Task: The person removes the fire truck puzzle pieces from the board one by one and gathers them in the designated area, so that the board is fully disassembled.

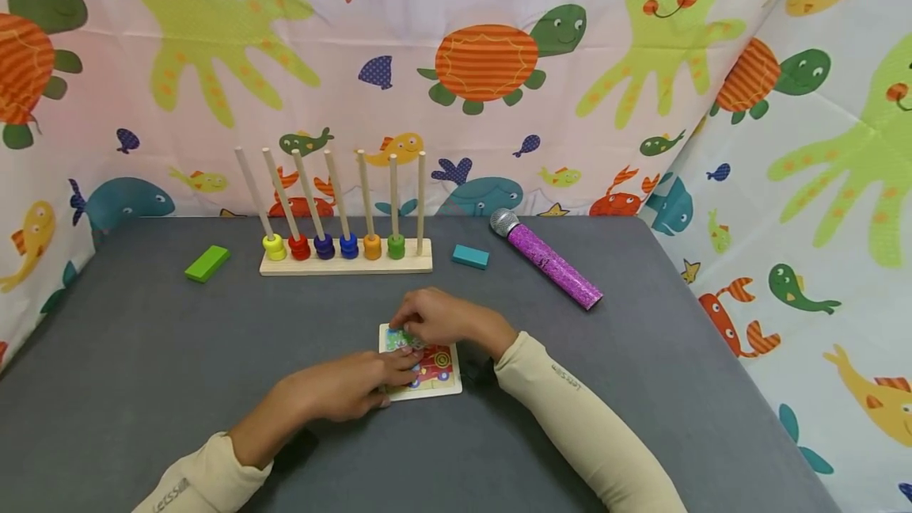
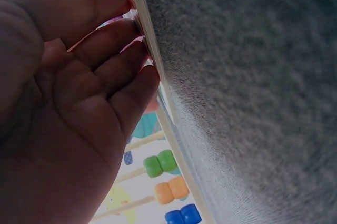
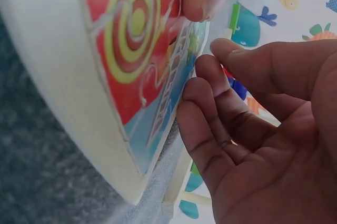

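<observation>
A small jigsaw puzzle (image 1: pixel 436 374) in a pale wooden frame lies on the grey table, its picture showing a red vehicle with a yellow-ringed coil and a ladder. My left hand (image 1: pixel 349 386) rests on its left part with fingers nearly straight, the thumb at the frame's edge. Over the top of the puzzle, my right hand (image 1: pixel 438 317) bends its fingers down to the upper edge. In the right wrist view, its fingertips (image 3: pixel 192 124) are right at the puzzle's edge, and nothing shows between thumb and forefinger. The hands cover part of the picture.
Behind the puzzle stands a wooden peg rack (image 1: pixel 342 266) with coloured beads at the foot of its rods. A green block (image 1: pixel 207 264) lies left of it, a teal block (image 1: pixel 470 256) right. Farther right lies a glittery purple microphone (image 1: pixel 552 262). A printed curtain (image 1: pixel 399 6) hangs behind.
</observation>
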